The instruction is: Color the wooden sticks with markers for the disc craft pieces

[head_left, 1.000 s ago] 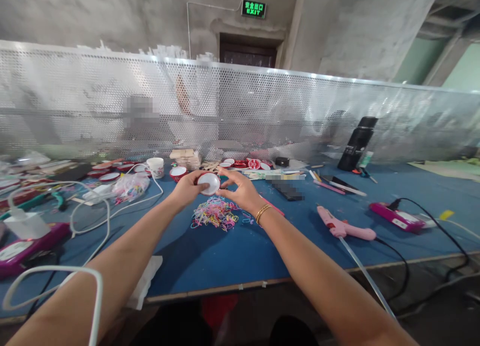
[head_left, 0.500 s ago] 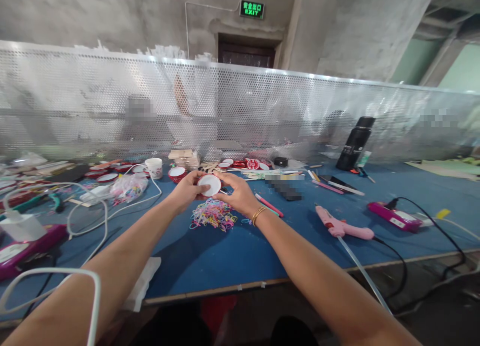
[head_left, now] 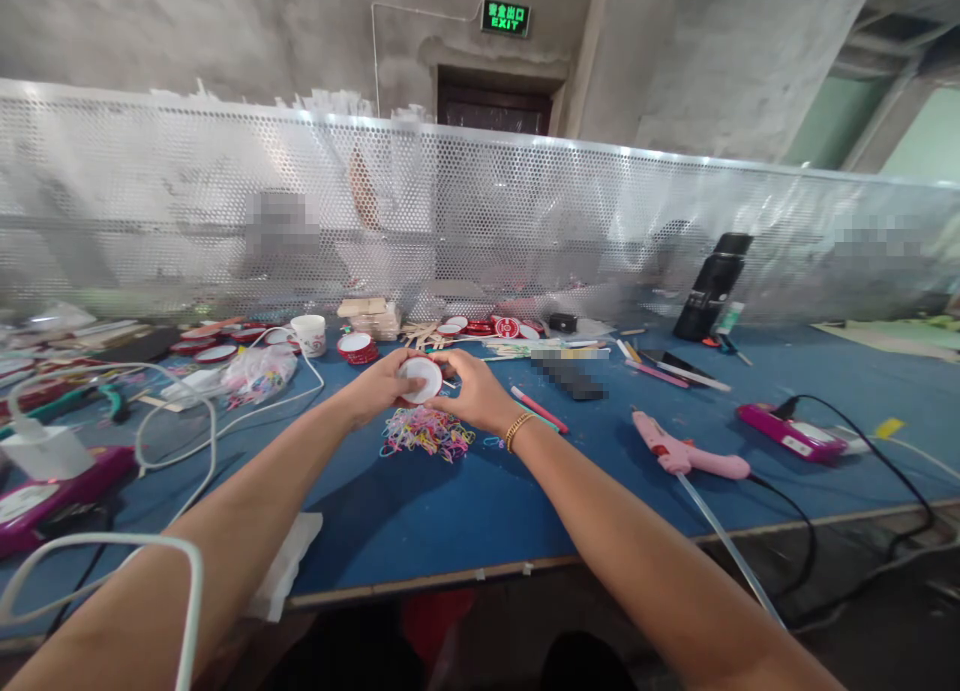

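Grip closed from both sides, left hand [head_left: 377, 384] and right hand [head_left: 474, 391], the latter no longer spread, now pinch the small round white disc [head_left: 420, 379] just above coloured elastic bands [head_left: 426, 434] on the blue bench [head_left: 480, 506].

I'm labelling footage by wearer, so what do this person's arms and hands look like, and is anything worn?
The left arm and right arm are bare, with no sleeves in view. Neither the left hand nor the right hand wears a glove. A gold beaded bracelet circles the right wrist; the left wrist carries nothing. No rings can be made out.
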A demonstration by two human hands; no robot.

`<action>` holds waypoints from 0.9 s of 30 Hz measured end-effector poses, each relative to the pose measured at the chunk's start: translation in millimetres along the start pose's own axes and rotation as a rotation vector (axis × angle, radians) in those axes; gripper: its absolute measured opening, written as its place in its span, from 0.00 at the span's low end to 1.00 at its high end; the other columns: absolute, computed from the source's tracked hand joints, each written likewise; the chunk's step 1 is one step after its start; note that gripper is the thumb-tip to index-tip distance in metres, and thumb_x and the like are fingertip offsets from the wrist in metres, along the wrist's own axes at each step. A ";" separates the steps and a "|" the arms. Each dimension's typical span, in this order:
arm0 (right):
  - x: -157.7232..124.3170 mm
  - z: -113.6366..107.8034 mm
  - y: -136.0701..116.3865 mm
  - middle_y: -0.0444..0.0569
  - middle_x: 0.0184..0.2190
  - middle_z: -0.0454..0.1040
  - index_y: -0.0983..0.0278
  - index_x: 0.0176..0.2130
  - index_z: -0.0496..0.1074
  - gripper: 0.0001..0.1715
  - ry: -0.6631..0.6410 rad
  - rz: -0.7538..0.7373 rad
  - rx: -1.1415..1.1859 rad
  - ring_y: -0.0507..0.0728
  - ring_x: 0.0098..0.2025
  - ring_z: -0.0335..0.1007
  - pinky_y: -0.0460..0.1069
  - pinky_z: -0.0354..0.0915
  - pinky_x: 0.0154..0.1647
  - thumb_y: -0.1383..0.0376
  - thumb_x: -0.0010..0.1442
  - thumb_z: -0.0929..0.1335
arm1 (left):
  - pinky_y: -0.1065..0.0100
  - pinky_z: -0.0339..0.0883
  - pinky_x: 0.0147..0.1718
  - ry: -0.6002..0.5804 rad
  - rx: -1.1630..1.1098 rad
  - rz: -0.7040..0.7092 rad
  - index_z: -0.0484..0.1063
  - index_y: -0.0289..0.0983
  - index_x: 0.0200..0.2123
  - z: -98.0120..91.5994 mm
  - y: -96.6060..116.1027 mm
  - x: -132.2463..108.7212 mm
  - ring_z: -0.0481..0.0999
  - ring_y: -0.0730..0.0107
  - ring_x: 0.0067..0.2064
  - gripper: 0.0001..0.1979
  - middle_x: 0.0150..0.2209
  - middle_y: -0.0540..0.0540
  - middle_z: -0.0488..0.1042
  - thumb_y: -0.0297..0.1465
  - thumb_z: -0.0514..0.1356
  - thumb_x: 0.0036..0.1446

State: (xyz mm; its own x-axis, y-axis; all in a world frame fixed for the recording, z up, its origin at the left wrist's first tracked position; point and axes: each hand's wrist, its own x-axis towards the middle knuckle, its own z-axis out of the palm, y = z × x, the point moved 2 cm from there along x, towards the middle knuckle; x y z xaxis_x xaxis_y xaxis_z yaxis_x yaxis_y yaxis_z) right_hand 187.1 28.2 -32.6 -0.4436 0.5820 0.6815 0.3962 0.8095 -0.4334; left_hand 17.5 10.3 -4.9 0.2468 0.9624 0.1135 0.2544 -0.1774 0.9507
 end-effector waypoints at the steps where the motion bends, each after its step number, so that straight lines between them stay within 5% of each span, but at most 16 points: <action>1: -0.1 -0.4 -1.4 0.53 0.51 0.69 0.61 0.54 0.65 0.36 -0.006 0.002 -0.010 0.59 0.50 0.68 0.58 0.58 0.55 0.57 0.48 0.76 | 0.70 0.68 0.29 0.002 0.009 0.003 0.66 0.37 0.45 -0.2 -0.4 0.3 0.72 0.70 0.34 0.23 0.38 0.46 0.72 0.31 0.66 0.44; 12: -1.6 0.9 -8.5 0.54 0.49 0.70 0.62 0.51 0.64 0.36 -0.069 -0.003 -0.106 0.60 0.49 0.67 0.57 0.58 0.53 0.56 0.47 0.76 | 0.68 0.68 0.28 -0.027 0.129 -0.004 0.67 0.35 0.41 0.8 -6.1 1.2 0.73 0.67 0.34 0.19 0.34 0.46 0.73 0.28 0.64 0.42; 27: -3.0 3.5 -5.6 0.52 0.46 0.69 0.63 0.49 0.62 0.32 -0.111 0.011 0.074 0.57 0.46 0.67 0.55 0.63 0.49 0.61 0.47 0.74 | 0.69 0.66 0.26 -0.016 0.144 -0.035 0.67 0.34 0.38 4.4 -0.9 -1.8 0.72 0.69 0.31 0.17 0.32 0.47 0.72 0.31 0.63 0.43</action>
State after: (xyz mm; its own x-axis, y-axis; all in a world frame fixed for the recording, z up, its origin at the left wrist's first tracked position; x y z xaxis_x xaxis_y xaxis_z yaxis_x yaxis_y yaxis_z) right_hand 183.4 22.2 -34.3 -0.5275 0.5925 0.6088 0.3426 0.8041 -0.4858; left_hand 20.9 7.9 -7.3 0.2503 0.9653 0.0747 0.3948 -0.1722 0.9025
